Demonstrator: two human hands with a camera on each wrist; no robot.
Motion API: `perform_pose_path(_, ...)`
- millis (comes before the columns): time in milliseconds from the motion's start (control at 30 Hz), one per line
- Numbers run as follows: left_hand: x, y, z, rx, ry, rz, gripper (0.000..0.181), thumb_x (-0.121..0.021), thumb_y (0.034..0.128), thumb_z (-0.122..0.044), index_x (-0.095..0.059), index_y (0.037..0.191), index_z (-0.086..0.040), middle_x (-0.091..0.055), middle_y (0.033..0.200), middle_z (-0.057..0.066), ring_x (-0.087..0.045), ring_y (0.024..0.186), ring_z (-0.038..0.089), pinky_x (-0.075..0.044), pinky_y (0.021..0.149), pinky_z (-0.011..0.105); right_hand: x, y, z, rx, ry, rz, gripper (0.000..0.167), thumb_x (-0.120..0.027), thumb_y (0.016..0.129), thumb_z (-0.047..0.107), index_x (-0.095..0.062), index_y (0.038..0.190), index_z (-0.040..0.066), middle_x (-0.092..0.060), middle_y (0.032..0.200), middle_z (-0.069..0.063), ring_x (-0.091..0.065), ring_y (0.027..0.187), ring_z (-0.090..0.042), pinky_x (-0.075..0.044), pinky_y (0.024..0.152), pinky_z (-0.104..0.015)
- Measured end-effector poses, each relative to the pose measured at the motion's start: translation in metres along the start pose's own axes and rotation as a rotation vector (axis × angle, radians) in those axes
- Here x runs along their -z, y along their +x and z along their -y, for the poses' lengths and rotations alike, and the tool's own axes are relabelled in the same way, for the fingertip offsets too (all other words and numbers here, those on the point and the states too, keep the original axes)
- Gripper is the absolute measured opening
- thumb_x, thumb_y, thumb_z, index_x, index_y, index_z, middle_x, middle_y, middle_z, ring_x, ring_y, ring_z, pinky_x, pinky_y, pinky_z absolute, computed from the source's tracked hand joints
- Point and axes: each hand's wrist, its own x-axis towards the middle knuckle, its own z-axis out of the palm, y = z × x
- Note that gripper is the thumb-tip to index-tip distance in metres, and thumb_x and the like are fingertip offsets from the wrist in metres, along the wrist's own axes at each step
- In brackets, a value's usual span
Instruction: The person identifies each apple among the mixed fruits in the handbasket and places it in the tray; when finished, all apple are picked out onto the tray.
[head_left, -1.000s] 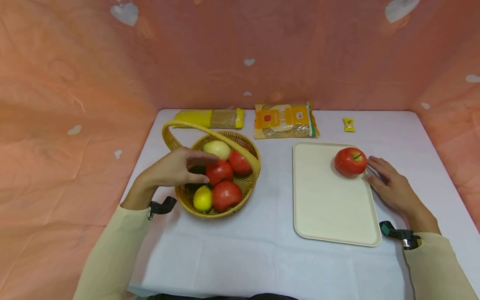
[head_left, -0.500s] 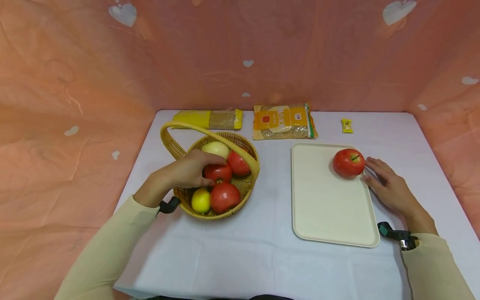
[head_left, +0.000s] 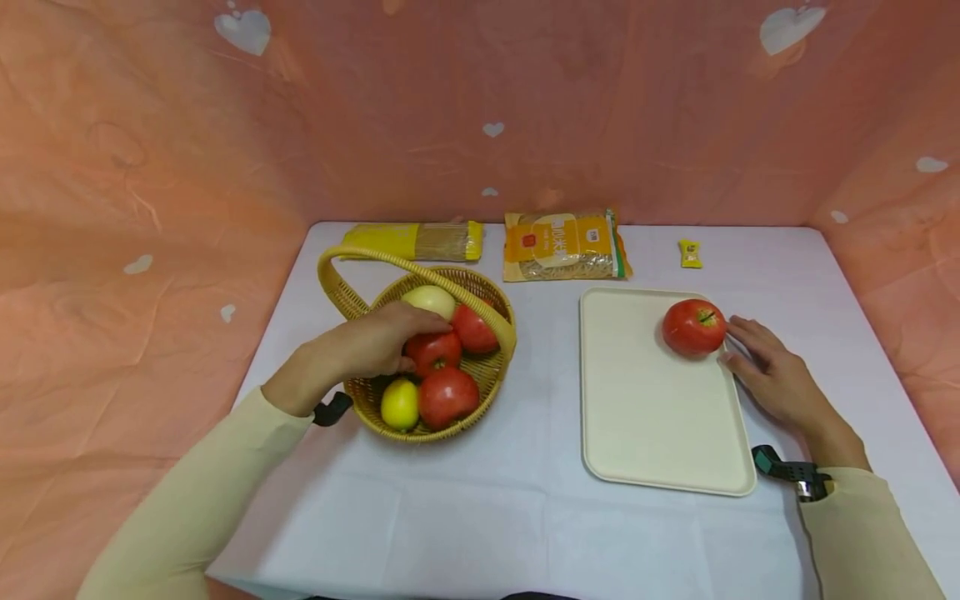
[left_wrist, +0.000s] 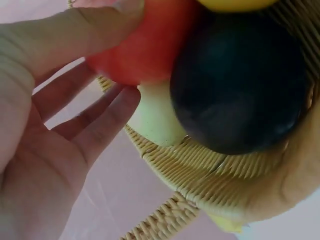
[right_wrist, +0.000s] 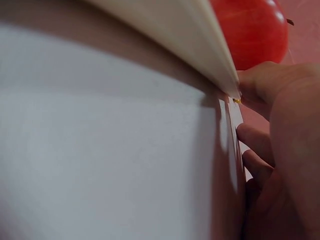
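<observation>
My left hand (head_left: 367,340) reaches over the rim of a woven basket (head_left: 486,375) and grips a red apple (head_left: 433,353). In the left wrist view the thumb presses the near side of that apple, with fingertips at its underside. Around it lie a yellow lemon (head_left: 400,405), two more red fruits and a pale green fruit (head_left: 427,299). A dark round fruit (left_wrist: 240,85) shows only in the left wrist view. On the right, my right hand (head_left: 783,379) rests at the edge of a cream tray (head_left: 660,417), its fingers uncurled beside another red apple (head_left: 693,327).
Behind the basket lies a yellow pack of noodles (head_left: 442,242), with an orange noodle bag (head_left: 562,247) to its right. A small yellow packet (head_left: 690,254) sits beyond the tray. The basket's handle (head_left: 412,260) arches over the fruit. Pink cloth walls border the table.
My left hand has moved rightward and down into the basket, and its thumb and fingers have closed around the middle red apple. The right hand has stayed beside the tray.
</observation>
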Motion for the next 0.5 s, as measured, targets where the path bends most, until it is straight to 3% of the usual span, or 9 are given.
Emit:
perform_pose_path(233, 0.0002, 0.0025, -0.0034, 0.022, 0.043, 0.104, 0.076, -0.086, 0.0886, 0.004, -0.057, 0.159, -0.007, -0.064, 0.156, 0.010, -0.054, 0.148, 0.038, -0.042, 0.128, 0.055, 0.0002, -0.0029, -0.0012, 0.007, -0.018, -0.013, 0.066, -0.052, 0.116, 0.037, -0.033, 0.171, 0.006, -0.017, 0.180, -0.029, -0.009, 0.165, -0.059, -0.014, 0.119, -0.090)
perform_pose_path(500, 0.0053, 0.0050, 0.0011, -0.006, 0.033, 0.062, 0.069, -0.095, 0.0833, -0.003, -0.068, 0.146, -0.009, -0.070, 0.145, 0.008, -0.064, 0.135, 0.032, -0.052, 0.120, 0.051, -0.0009, -0.0017, -0.0006, 0.001, 0.012, -0.002, 0.068, -0.053, 0.116, 0.039, -0.032, 0.172, 0.006, -0.015, 0.180, -0.028, -0.008, 0.165, -0.059, -0.014, 0.119, -0.090)
